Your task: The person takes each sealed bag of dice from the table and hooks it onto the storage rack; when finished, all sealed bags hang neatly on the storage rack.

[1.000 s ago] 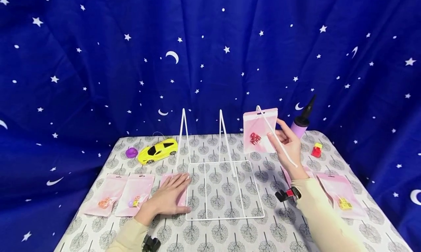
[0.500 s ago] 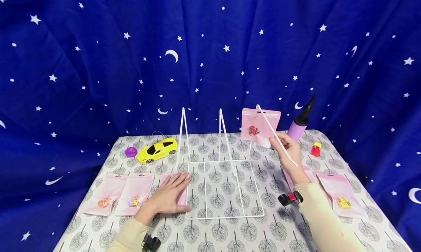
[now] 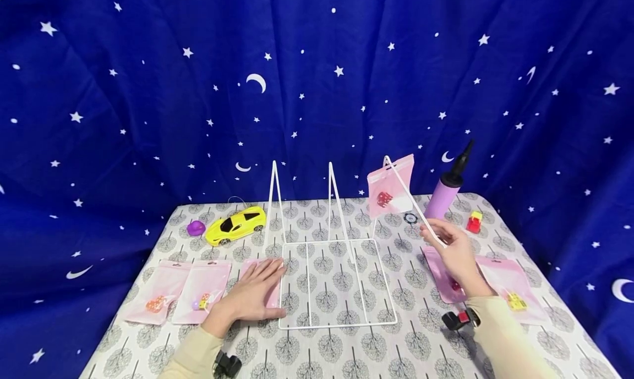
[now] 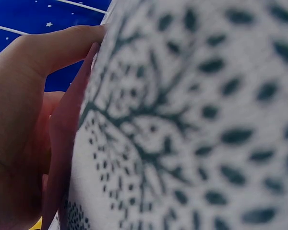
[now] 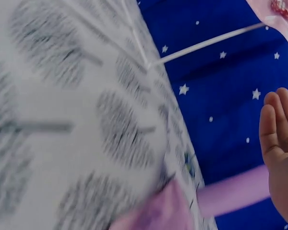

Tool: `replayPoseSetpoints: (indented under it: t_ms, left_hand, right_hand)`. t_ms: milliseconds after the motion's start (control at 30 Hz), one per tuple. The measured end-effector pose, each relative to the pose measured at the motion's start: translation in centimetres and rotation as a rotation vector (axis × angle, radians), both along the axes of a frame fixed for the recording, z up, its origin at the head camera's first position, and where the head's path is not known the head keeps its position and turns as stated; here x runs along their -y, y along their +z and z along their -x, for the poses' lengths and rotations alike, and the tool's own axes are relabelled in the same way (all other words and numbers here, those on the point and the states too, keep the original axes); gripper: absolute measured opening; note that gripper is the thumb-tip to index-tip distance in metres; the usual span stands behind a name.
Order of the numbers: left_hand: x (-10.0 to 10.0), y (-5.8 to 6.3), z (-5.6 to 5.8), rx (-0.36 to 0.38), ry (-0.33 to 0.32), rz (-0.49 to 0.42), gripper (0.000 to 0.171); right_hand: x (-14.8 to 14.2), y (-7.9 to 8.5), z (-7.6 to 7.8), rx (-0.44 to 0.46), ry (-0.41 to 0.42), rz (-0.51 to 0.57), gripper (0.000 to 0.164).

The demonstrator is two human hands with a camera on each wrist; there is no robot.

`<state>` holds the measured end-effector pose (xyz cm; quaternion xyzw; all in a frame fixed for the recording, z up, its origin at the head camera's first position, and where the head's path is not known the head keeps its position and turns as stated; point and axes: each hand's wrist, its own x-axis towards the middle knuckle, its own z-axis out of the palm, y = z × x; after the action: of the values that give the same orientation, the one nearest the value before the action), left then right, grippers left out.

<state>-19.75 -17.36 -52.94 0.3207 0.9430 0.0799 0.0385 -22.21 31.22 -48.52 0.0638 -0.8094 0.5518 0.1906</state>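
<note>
On the worktop (image 3: 307,362), the bag with orange dice (image 3: 162,288) lies beside the bag with a yellow die (image 3: 204,285); behind sit a purple toy (image 3: 196,228) and yellow car (image 3: 236,225). Your left hand (image 3: 256,292), grip apart with straight fingers, rests on a pink bag (image 3: 273,295) by the white rack (image 3: 338,327). The bag with red dice (image 3: 394,182) hangs tilted on the rack's right hook (image 3: 406,186). Your right hand (image 3: 454,253), grip apart and off that bag, is near the hook's lower end; you cannot tell if they touch. Behind it stands a purple pump (image 3: 442,198).
</note>
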Motion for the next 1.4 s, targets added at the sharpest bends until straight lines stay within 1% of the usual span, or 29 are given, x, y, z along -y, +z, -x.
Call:
replayPoseSetpoints:
  t_ms: [167, 333, 433, 533, 667, 767, 900, 1000, 1233, 1400]
  left_hand:
    - [0.0, -0.1, 0.0, -0.005, -0.005, -0.014, 0.105]
    - [0.2, -0.1, 0.0, -0.018, -0.001, -0.015, 0.105]
    - [0.3, 0.0, 0.1, -0.016, 0.004, -0.014, 0.106]
    - [0.4, 0.1, 0.3, -0.022, 0.005, -0.011, 0.107]
    - [0.4, 0.2, 0.6, -0.027, 0.007, -0.01, 0.106]
    - [0.3, 0.1, 0.5, -0.017, 0.006, -0.005, 0.107]
    - [0.3, -0.1, 0.3, -0.007, 0.0, -0.004, 0.107]
    - [0.2, -0.3, 0.2, -0.012, -0.005, -0.01, 0.107]
    - [0.1, -0.1, 0.1, -0.019, -0.008, -0.008, 0.106]
    - [0.1, 0.0, 0.0, -0.014, -0.01, -0.02, 0.106]
  right_hand:
    - [-1.9, -0.9, -1.7, 0.095, -0.083, -0.195, 0.041]
    - [-3.3, -1.2, -3.2, 0.14, -0.094, -0.385, 0.044]
    - [-3.8, -1.1, -3.6, 0.145, -0.094, -0.496, 0.046]
    - [-4.4, -1.3, -3.7, 0.159, -0.119, -0.594, 0.049]
    - [-5.0, -1.8, -4.0, 0.239, -0.135, -0.694, 0.058]
    - [-5.4, -2.3, -4.2, 0.3, -0.141, -0.753, 0.066]
    - [-5.7, -2.6, -4.6, 0.347, -0.156, -0.771, 0.074]
    - [-5.8, -2.4, -4.9, 0.388, -0.163, -0.761, 0.08]
    - [-6.5, -2.3, -4.9, 0.51, -0.165, -0.717, 0.103]
    - [-7.0, -2.6, -4.7, 0.547, -0.183, -0.691, 0.104]
